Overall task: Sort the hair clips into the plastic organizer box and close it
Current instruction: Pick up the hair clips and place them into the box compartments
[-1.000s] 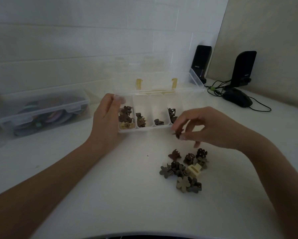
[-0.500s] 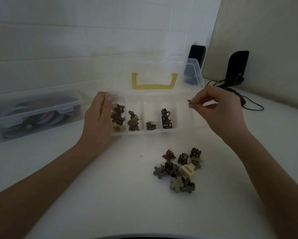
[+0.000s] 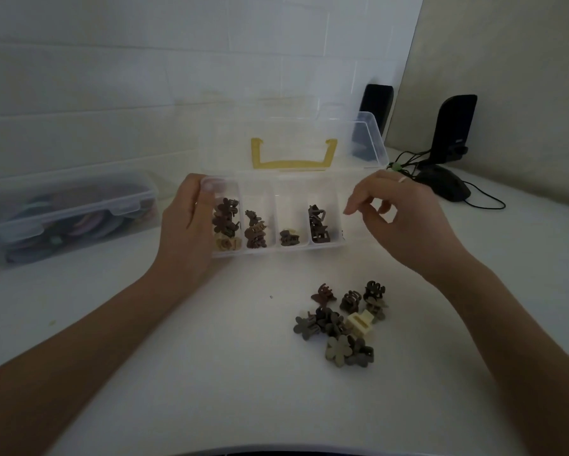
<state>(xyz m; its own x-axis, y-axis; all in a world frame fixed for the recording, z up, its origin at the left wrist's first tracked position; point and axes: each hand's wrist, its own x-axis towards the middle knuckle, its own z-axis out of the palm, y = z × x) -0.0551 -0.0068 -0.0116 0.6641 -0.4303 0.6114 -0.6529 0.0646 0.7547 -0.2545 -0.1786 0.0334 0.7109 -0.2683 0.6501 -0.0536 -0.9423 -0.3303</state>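
Clips lie nearest me: a loose heap of small brown, olive and cream plastic flower-shaped hair clips [image 3: 340,320] on the white tabletop [image 3: 211,373], lower right of centre, well apart from both my hands. One cream rectangular clip [image 3: 360,324] sits in the middle of that heap.

Above the heap, at mid-frame, my left hand [image 3: 186,225] grips the left end of the clear plastic organizer box [image 3: 276,250], thumb curled over its near-left corner. My right hand [image 3: 405,215] hovers just beside the box's right end, fingers loosely curled, holding nothing that I can see; its fingertips [image 3: 349,210] point toward the rightmost part of the box.

Four compartments hold sorted brown clips [image 3: 255,230], the leftmost fullest, the third nearly bare.

Behind them the box's clear lid [image 3: 368,139] stands open, a yellow handle [image 3: 293,156] showing through it.

At the left edge lies a closed clear storage case [image 3: 66,205] with coloured rings inside. Upper right, two black speakers [image 3: 454,126] and a black mouse [image 3: 444,184] with cable.
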